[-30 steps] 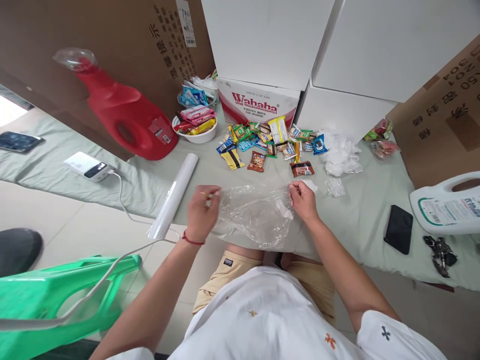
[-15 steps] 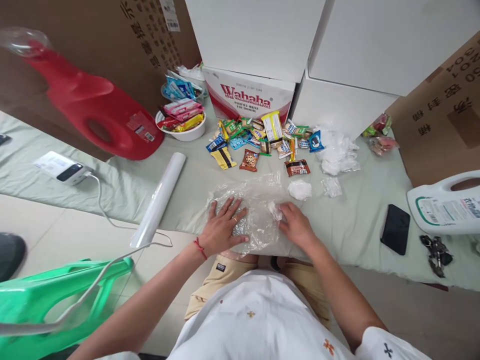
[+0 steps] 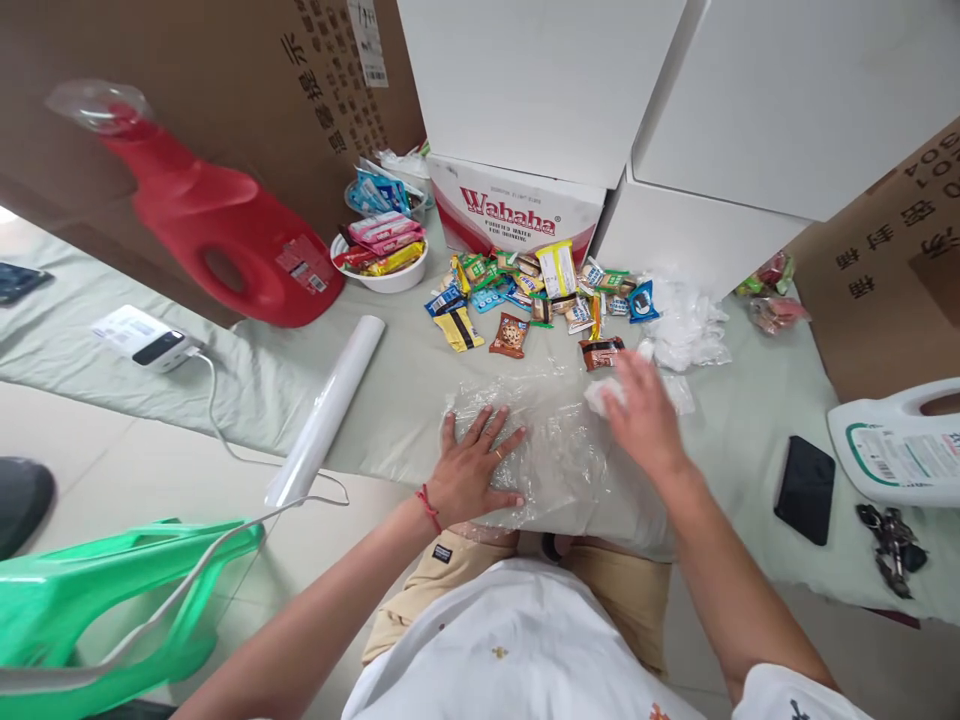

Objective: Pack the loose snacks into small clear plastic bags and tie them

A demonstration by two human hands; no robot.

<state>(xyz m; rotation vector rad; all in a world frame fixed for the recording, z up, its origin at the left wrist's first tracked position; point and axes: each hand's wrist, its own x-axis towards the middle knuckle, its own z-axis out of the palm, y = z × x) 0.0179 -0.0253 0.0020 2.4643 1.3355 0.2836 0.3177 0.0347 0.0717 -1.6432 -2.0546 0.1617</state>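
Observation:
A thin clear plastic sheet [image 3: 555, 440], wrinkled and shiny, lies at the front of the cloth-covered surface. My left hand [image 3: 480, 470] rests flat on its left part, fingers spread. To the sheet's right, my right hand [image 3: 646, 420] is smeared by motion above a crumpled white wad [image 3: 598, 396], its thumb apart from the fingers. A white scrap shows at its fingertips; whether they grip it is unclear. Beyond lie a pile of crumpled clear plastic [image 3: 690, 325] and a clear scrap [image 3: 681, 395]. Several wrapped snacks [image 3: 559, 270] are spread behind the sheet, with a brown cookie packet [image 3: 509, 335] closest.
On the left are a white film roll [image 3: 326, 410], a red jug [image 3: 232, 250], a bowl of snacks [image 3: 386, 275] and a corded white device [image 3: 142, 338]. To the right lie a phone [image 3: 805, 490], keys [image 3: 891, 548] and a white bottle [image 3: 900, 440]. Boxes [image 3: 517, 205] line the back.
My right hand has lifted from the sheet, where it pinched a white crumpled piece, and moved right and away from me. My left hand stays on the sheet. The view has shifted slightly.

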